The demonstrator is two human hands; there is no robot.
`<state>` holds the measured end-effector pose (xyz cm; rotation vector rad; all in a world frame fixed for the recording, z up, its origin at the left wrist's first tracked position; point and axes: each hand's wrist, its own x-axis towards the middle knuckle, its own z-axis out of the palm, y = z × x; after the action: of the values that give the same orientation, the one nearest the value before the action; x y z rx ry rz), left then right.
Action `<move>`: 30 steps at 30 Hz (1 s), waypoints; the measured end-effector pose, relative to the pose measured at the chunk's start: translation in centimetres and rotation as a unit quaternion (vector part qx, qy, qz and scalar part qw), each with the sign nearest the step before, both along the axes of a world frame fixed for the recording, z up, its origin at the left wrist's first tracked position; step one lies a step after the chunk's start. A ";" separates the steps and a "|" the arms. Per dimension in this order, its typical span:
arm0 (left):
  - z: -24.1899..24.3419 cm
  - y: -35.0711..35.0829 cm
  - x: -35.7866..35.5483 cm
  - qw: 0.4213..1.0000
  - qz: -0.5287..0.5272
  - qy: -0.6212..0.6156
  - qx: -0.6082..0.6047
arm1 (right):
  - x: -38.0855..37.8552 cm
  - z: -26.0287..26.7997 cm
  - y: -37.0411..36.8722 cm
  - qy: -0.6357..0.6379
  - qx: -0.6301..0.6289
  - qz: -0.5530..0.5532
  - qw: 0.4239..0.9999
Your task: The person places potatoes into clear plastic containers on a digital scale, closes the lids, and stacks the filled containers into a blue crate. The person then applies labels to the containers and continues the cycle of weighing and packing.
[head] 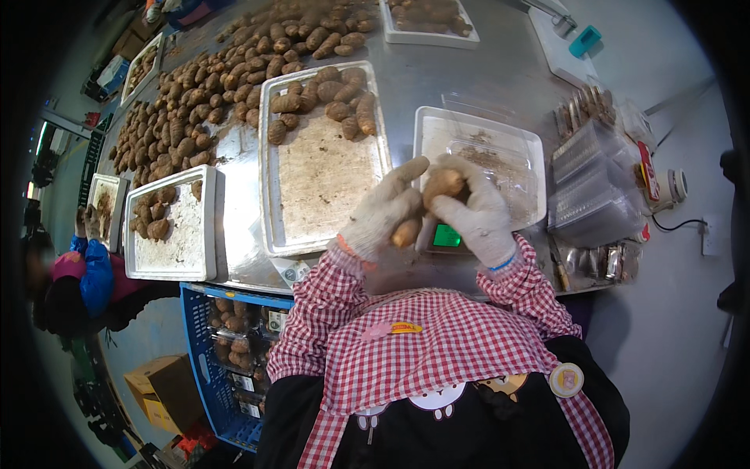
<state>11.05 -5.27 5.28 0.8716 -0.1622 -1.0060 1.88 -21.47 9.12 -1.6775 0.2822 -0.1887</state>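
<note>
My left hand (381, 214) and my right hand (477, 208), both in off-white knit gloves, meet over the table's front edge. A brown taro corm (443, 184) is gripped between the thumb and fingers of my right hand. Under the curled fingers of my left hand a second taro corm (406, 233) shows; its thumb points away from the palm. Just beyond my hands sits a white tray (420, 138) with dirt crumbs. A clear plastic box (504, 158) lies on that tray, partly hidden by my right hand. Below it glows the green display (447, 235) of a scale.
A white tray (316, 193) with taros stands at left, before a large taro heap (193, 111). Stacked clear plastic boxes (597, 187) and a knife (561, 267) lie at right. A blue crate (199, 352) holds packed taros. Another person (88, 269) works at far left.
</note>
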 end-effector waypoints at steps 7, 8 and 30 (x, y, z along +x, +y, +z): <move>1.9 -8.5 -1.2 0.905 0.175 -0.364 0.136 | -1.6 0.3 -7.6 -0.030 -0.432 -0.119 0.893; 1.8 -9.9 -1.1 0.849 0.221 -0.458 0.141 | -1.7 -0.1 -8.1 0.014 -0.445 -0.109 0.889; -11.6 -5.2 15.1 0.717 0.192 -0.347 0.573 | 0.7 -1.8 -7.0 -0.132 -0.428 -0.129 0.885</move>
<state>26.16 -10.43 -6.36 2.3218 0.0487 -0.2201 2.60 -28.48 7.33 -2.4490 0.2261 -0.8343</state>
